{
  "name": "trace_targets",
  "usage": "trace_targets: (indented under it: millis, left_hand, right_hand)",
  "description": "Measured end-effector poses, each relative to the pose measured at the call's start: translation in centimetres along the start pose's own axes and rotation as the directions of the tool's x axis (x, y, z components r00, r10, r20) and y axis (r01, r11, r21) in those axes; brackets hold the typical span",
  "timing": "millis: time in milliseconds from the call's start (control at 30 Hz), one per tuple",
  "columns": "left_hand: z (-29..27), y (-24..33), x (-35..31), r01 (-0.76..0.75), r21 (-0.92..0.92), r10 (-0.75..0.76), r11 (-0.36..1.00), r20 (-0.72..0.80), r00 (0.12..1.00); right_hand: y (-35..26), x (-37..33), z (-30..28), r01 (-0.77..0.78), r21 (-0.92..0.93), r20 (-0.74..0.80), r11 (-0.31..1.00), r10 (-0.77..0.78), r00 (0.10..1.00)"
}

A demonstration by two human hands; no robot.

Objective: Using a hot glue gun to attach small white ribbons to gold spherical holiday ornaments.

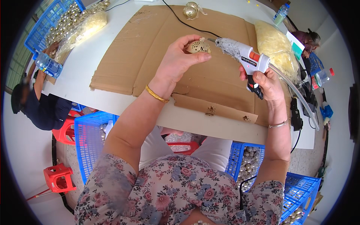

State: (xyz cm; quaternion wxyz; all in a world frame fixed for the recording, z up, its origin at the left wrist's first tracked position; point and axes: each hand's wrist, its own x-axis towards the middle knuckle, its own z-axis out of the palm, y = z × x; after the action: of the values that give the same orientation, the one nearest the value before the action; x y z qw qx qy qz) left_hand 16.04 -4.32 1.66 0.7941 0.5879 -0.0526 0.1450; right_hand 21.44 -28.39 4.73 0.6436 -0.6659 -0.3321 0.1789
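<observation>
Above the cardboard, my left hand pinches a round cream bauble with dark lettering and speckles on it. My right hand is wrapped round the handle of a white glue gun, its barrel smeared grey. The gun's nozzle points left and reaches the top of the bauble; whether it touches cannot be made out. A long clear glue stick sticks out of the gun's back end and hangs down to the right. Another gold bauble with a ribbon lies at the cardboard's far edge.
A flattened cardboard sheet covers much of the white table. Bags of pale yellow material lie right and far left. Blue crates of baubles flank my legs. Bottles and a black cable are on the table. Two other people sit nearby.
</observation>
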Motion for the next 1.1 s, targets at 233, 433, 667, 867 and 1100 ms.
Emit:
trace_targets:
  millis: [233,433,667,867,1100]
  left_hand:
    - [-0.2,-0.7,0.5,0.066,-0.144,-0.090,0.987,-0.165,0.982]
    - [-1.8,-1.8,1.4,-0.091,-0.258,0.024,0.962,-0.251,0.968]
    - [-2.0,-1.4,1.7,-0.098,-0.226,0.042,0.969,-0.243,0.969]
    - [-2.4,-1.6,1.7,-0.095,-0.223,0.039,0.970,-0.246,0.968]
    - [-1.7,-1.5,1.6,-0.073,-0.217,0.029,0.973,-0.201,0.979]
  right_hand:
    - [0.3,0.1,-1.8,0.007,-0.043,0.167,0.999,0.000,0.986]
    - [0.7,1.1,-1.3,0.080,-0.518,0.156,0.852,0.002,0.988]
    - [1.7,0.9,-0.9,0.160,-0.801,0.204,0.577,0.012,0.979]
    - [-2.6,-0.5,-2.2,0.209,-0.743,0.120,0.636,-0.182,0.976]
    - [-3.0,-4.0,-10.8,-0.191,-0.838,-0.343,0.511,-0.221,0.913]
